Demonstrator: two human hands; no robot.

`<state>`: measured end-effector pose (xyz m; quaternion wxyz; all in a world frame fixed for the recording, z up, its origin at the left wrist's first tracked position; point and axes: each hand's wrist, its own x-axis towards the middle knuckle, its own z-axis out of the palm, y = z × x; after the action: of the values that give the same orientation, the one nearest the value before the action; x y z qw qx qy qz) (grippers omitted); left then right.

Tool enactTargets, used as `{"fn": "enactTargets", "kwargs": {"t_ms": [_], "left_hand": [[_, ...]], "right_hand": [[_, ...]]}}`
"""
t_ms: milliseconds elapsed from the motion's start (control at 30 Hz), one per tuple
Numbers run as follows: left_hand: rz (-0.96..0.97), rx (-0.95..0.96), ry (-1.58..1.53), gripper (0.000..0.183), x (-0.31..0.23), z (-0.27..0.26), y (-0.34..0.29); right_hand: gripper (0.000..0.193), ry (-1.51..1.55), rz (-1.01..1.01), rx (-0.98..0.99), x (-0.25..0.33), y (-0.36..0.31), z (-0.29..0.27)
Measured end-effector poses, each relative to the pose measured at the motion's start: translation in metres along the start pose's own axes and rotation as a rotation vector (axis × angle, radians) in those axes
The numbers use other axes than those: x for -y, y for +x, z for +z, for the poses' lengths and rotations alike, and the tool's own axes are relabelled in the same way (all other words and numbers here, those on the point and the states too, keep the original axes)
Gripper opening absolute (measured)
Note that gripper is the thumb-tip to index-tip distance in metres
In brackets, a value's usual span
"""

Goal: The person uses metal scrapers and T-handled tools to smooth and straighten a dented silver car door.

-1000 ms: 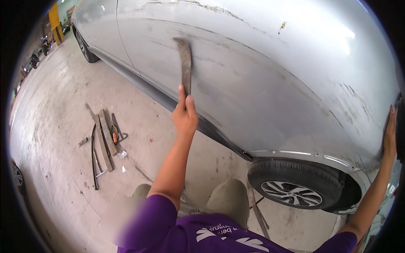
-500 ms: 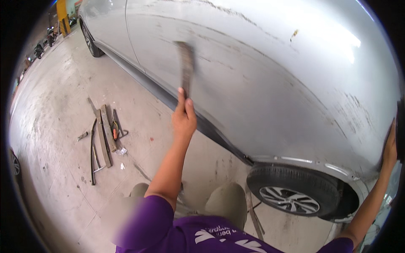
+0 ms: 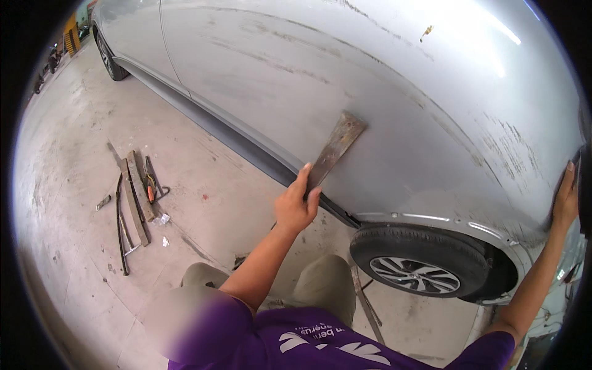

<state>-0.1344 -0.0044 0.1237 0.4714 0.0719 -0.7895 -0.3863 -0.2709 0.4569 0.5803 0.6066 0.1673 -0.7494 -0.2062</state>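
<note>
My left hand (image 3: 296,206) is closed round the narrow end of a worn flat metal bar (image 3: 336,145). The bar flares toward its far end, which lies against or just over the silver car panel (image 3: 394,154); I cannot tell if it touches. Dark scuffs and scratches run across this panel above and beside the tool. At the far right, my right hand (image 3: 564,200) grips the edge of the car body, above the wheel arch. Some of its fingers are hidden by the dark edge there.
Below the panel stands the wheel (image 3: 419,259) in its arch. A dark sill (image 3: 203,126) runs along the car's lower side. On the floor to the left lie several long metal bars (image 3: 137,185) and an orange-handled tool (image 3: 150,193). More bars (image 3: 368,308) lie beside my knee.
My left hand has moved right and lower with the flat metal bar, which now tilts to the right. My right hand keeps its place on the body edge. The whole view has shifted slightly.
</note>
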Motion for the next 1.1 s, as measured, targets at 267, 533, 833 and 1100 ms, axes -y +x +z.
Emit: {"fn": "enactTargets", "kwargs": {"t_ms": [267, 533, 833, 1100], "left_hand": [[-0.2, -0.08, -0.251, 0.048, -0.012, 0.007, -0.015], [-0.144, -0.186, -0.185, 0.053, -0.005, -0.001, 0.017], [-0.488, -0.244, -0.214, 0.047, 0.013, -0.036, 0.082], [-0.512, -0.239, -0.134, 0.054, 0.028, -0.065, 0.117]], "right_hand": [[0.052, 0.067, -0.097, -0.157, 0.037, 0.009, -0.02], [0.05, 0.049, -0.129, -0.165, 0.038, 0.015, -0.02], [0.047, -0.013, -0.151, -0.191, 0.037, 0.014, -0.018], [0.047, 0.038, -0.159, -0.219, 0.052, 0.017, -0.029]]}}
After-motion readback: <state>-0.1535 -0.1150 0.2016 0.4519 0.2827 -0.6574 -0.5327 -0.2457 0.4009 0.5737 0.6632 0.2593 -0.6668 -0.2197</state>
